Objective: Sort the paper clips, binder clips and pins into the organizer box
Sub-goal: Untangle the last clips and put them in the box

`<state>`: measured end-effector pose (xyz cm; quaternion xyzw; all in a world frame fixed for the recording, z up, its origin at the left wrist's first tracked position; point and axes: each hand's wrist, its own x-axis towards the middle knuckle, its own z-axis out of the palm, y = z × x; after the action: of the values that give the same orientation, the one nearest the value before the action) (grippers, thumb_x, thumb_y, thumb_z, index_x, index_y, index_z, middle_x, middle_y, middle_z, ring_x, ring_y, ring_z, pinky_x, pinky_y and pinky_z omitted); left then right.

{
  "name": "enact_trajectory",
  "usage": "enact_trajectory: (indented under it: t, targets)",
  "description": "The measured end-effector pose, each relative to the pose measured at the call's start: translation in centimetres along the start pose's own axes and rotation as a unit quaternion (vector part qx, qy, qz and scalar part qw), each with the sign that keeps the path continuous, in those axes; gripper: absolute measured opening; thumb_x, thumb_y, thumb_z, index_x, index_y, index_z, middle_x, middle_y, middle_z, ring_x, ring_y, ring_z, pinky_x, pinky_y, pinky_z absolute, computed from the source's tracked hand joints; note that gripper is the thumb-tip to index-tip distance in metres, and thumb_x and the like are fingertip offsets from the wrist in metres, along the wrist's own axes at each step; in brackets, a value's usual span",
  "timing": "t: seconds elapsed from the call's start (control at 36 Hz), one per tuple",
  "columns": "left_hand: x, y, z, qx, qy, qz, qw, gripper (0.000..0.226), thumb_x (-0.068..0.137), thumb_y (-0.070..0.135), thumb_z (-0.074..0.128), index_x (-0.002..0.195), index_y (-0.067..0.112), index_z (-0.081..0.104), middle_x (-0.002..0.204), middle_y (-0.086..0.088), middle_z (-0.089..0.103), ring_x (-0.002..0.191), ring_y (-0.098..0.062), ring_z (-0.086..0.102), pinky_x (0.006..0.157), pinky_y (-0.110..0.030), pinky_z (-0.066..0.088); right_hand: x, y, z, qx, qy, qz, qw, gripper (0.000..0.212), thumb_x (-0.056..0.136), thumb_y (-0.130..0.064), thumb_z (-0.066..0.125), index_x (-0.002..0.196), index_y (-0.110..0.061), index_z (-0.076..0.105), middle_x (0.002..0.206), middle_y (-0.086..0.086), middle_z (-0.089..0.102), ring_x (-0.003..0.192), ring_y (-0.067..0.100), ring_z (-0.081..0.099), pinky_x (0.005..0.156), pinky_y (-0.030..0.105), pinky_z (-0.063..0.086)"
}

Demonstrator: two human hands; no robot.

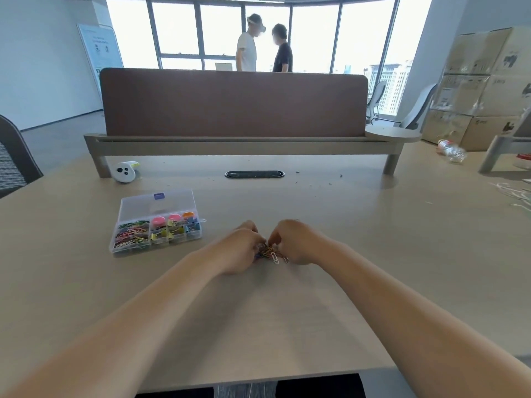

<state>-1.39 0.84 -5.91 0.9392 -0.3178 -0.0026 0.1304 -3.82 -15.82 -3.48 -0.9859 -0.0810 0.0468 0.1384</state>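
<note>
At the centre of the frame, the left hand (238, 249) and right hand (294, 242) meet over a small tangle of paper clips (272, 252) on the desk (359, 254), both with fingers curled down, pinching at the clips. The clear organizer box (172, 203) sits open at centre left, apart from the hands, its compartments holding coloured clips (132, 235).

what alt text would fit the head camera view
The left hand and right hand pinch at a small pile of paper clips on a light desk. An open organizer box of coloured clips sits to their left.
</note>
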Motion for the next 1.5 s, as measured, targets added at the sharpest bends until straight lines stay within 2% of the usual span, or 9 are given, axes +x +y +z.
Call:
enact_trajectory:
  t: [0.17,0.28,0.36,0.44,0.64,0.92,1.06,1.19,1.5]
  targets:
    - [-0.2,0.3,-1.2,-0.027,-0.02,-0.012,0.999,0.03,0.095,0.019,0.054,0.123,0.016,0.064,0.113,-0.004,0.05,0.108,-0.019,0.052,0.084,-0.021,0.032,-0.6,0.6,-0.5,0.035,0.014,0.027,0.999,0.027,0.089,-0.019,0.054,0.112,-0.02,0.07,0.117,0.001,0.067,0.104,0.02,0.062,0.089,0.03,0.049]
    - [-0.3,0.1,-1.5,-0.015,-0.038,-0.021,0.999,0.042,0.09,0.026,0.064,0.131,0.018,0.057,0.119,-0.005,0.049,0.113,-0.02,0.05,0.084,-0.022,0.032,-1.4,0.7,-0.8,0.003,-0.019,0.043,0.999,0.035,0.08,-0.044,0.07,0.091,-0.011,0.068,0.092,0.004,0.066,0.086,0.024,0.06,0.071,0.031,0.046]
    - [-0.3,0.3,-1.4,-0.009,-0.037,-0.026,0.999,0.047,0.088,0.028,0.065,0.133,0.019,0.054,0.122,-0.004,0.05,0.114,-0.02,0.049,0.087,-0.024,0.034,-1.7,0.3,-0.6,-0.015,-0.019,0.043,0.999,0.051,0.074,-0.05,0.076,0.107,-0.012,0.066,0.104,0.003,0.065,0.094,0.023,0.06,0.074,0.03,0.044]
    - [-0.2,0.6,-1.3,-0.012,-0.021,-0.027,0.999,0.043,0.089,0.024,0.064,0.13,0.017,0.057,0.12,-0.006,0.054,0.111,-0.021,0.052,0.086,-0.024,0.036,-1.6,-0.3,0.0,-0.016,-0.002,0.025,1.0,0.048,0.079,-0.041,0.073,0.116,-0.012,0.065,0.114,0.004,0.065,0.099,0.022,0.06,0.078,0.029,0.046]
    - [0.3,1.1,-0.8,-0.042,0.007,-0.053,0.998,0.029,0.089,0.019,0.063,0.117,0.014,0.065,0.109,-0.006,0.065,0.099,-0.022,0.059,0.076,-0.023,0.038,-1.1,-1.0,0.3,-0.008,0.016,0.013,1.0,0.03,0.084,-0.025,0.066,0.113,-0.016,0.069,0.11,0.005,0.068,0.098,0.025,0.063,0.072,0.026,0.041]
    - [0.5,0.9,-0.4,-0.077,0.046,-0.065,0.994,0.015,0.087,0.02,0.065,0.1,0.013,0.069,0.101,-0.006,0.063,0.087,-0.016,0.049,0.071,-0.024,0.035,-0.6,-1.4,0.4,-0.014,0.015,0.013,1.0,0.012,0.083,-0.018,0.064,0.086,-0.01,0.072,0.083,0.011,0.069,0.081,0.028,0.062,0.063,0.028,0.043]
    - [0.5,1.1,0.0,-0.051,0.046,-0.059,0.996,0.007,0.082,0.019,0.063,0.086,0.016,0.067,0.091,-0.007,0.065,0.086,-0.025,0.06,0.075,-0.032,0.049,-0.4,-1.8,0.5,-0.063,0.007,0.015,0.998,0.02,0.082,-0.012,0.054,0.061,-0.011,0.053,0.059,0.006,0.05,0.067,0.029,0.052,0.057,0.028,0.034]
    - [0.6,1.0,0.2,-0.053,0.053,-0.056,0.996,0.003,0.082,0.026,0.063,0.08,0.024,0.065,0.087,-0.005,0.063,0.082,-0.025,0.06,0.076,-0.036,0.051,-0.5,-1.6,0.3,-0.062,0.02,0.009,0.998,0.017,0.081,-0.01,0.053,0.079,-0.002,0.067,0.078,0.017,0.066,0.072,0.033,0.058,0.057,0.029,0.037]
    - [0.6,1.0,-0.2,-0.085,0.064,-0.051,0.993,0.002,0.084,0.015,0.064,0.083,0.017,0.066,0.089,-0.005,0.064,0.084,-0.017,0.048,0.071,-0.027,0.038,-0.9,-0.8,-0.3,0.006,0.039,0.019,0.999,0.017,0.086,-0.01,0.057,0.095,-0.01,0.072,0.093,0.008,0.07,0.085,0.024,0.063,0.063,0.025,0.039]
